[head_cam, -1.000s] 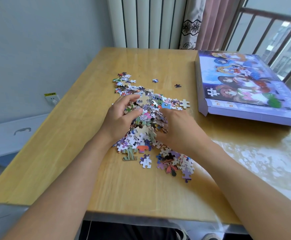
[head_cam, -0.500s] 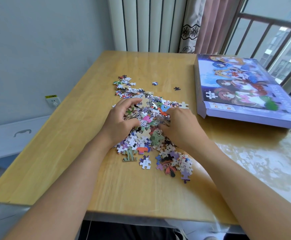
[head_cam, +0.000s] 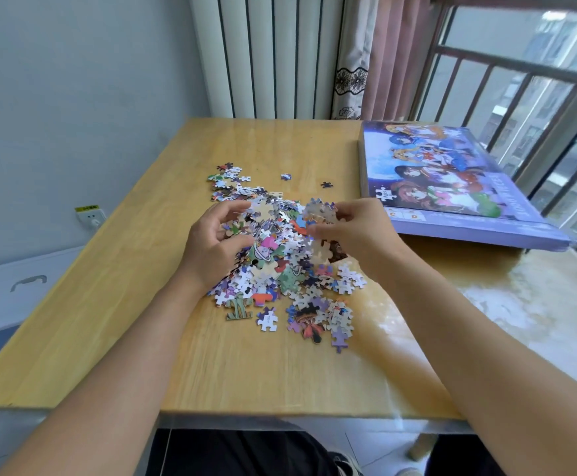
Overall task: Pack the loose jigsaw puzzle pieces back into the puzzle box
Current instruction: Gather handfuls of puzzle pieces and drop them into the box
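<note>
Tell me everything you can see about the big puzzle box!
The puzzle box is wide, flat and purple, like cardboard, with colourful cartoon characters printed on top and a small white puzzle-piece symbol near one corner. It looks closed. It lies on the wooden table at the far right by the window, apart from the pieces. Neither hand touches it.

Bare wooden surface (head_cam: 273,372) lies open nearside of the scattered colourful jigsaw pieces (head_cam: 280,269); the closed purple puzzle box (head_cam: 452,187) blocks the far right
</note>
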{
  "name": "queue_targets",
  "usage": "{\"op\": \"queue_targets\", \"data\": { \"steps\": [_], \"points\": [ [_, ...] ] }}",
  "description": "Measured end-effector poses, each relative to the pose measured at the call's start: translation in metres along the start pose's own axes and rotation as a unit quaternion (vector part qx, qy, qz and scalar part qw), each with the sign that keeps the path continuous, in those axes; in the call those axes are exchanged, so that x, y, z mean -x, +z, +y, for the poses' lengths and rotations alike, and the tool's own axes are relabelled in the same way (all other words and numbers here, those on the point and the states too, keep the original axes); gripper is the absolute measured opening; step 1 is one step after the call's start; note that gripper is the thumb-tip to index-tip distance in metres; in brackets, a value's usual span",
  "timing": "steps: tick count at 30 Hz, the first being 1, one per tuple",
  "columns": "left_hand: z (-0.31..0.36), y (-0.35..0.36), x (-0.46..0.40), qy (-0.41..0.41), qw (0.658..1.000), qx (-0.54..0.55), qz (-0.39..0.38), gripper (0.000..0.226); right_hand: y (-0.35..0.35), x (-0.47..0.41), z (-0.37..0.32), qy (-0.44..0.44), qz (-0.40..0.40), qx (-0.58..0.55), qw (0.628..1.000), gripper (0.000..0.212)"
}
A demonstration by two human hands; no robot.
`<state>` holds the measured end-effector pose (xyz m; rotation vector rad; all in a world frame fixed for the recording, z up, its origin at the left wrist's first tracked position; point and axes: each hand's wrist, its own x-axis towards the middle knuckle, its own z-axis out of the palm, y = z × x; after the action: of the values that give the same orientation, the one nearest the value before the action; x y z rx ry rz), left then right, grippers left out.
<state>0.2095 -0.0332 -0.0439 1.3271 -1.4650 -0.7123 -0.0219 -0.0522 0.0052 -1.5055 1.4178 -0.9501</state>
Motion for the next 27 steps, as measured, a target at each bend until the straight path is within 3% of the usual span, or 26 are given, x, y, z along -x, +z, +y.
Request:
{"op": "queue_targets", "data": {
  "steps": [3, 6, 9, 12, 16, 18, 20, 24, 27],
  "points": [
    [0.004, 0.002, 0.005, 0.015, 0.999, -0.002, 0.035, 0.048, -0.009, 0.002, 0.001, 0.071, -0.015, -0.109, 0.991, 0.04],
    [0.01, 0.005, 0.01, 0.046, 0.994, -0.036, 0.087, 0.045, -0.015, 0.018, 0.0, 0.074, 0.0, -0.131, 0.989, 0.053],
    [0.022, 0.007, 0.008, 0.125, 0.975, -0.145, 0.112, 0.046, -0.024, 0.033, 0.004, 0.044, 0.011, -0.15, 0.988, 0.026],
    [0.049, 0.03, 0.001, 0.179, 0.957, -0.223, 0.035, 0.05, -0.043, 0.044, 0.014, 0.022, 0.012, -0.196, 0.98, 0.015],
    [0.078, 0.103, -0.018, 0.167, 0.93, -0.305, -0.12, 0.076, -0.08, 0.056, 0.033, 0.053, -0.003, -0.221, 0.974, 0.012],
    [0.082, 0.135, -0.033, 0.145, 0.917, -0.335, -0.159, 0.08, -0.097, 0.06, 0.046, 0.095, -0.009, -0.224, 0.97, 0.024],
    [0.083, 0.155, -0.047, 0.15, 0.906, -0.364, -0.157, 0.062, -0.113, 0.062, 0.058, 0.129, 0.003, -0.238, 0.963, 0.031],
    [0.103, 0.17, -0.058, 0.161, 0.917, -0.358, -0.071, 0.01, -0.144, 0.061, 0.064, 0.189, 0.0, -0.283, 0.94, 0.031],
    [0.121, 0.171, -0.066, 0.176, 0.928, -0.324, -0.045, 0.019, -0.16, 0.05, 0.054, 0.211, -0.019, -0.324, 0.922, 0.03]
  ]
}}
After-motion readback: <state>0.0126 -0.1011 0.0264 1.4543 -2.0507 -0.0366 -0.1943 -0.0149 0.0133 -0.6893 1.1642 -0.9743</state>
